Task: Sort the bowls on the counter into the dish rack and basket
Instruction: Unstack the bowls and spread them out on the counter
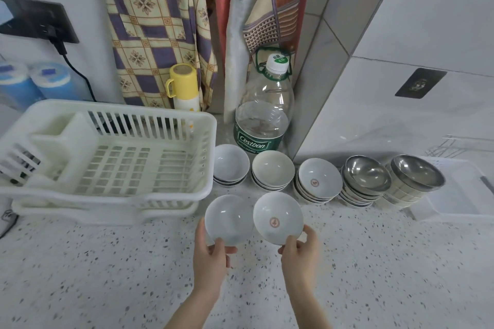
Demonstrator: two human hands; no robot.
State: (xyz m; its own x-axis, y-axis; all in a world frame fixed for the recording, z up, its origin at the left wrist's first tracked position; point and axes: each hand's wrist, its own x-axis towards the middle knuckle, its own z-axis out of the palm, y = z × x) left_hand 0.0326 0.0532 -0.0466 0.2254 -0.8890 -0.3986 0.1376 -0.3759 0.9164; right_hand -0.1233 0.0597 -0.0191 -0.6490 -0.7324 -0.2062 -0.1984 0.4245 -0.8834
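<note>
The left hand [211,256] pinches the near rim of a plain white bowl [228,219]; the right hand [299,251] pinches the rim of a crested bowl [278,218]. Both bowls are held just above the tabletop [107,275], tilted. Glazed ceramic is probably light, rigid, slick and chip-prone: grip with thumb inside, fingers beneath. The dish rack [107,157] stands just left, walls raised; lift over its rim. The bowl stacks [318,181] stand close behind; open tabletop lies toward the person.
</note>
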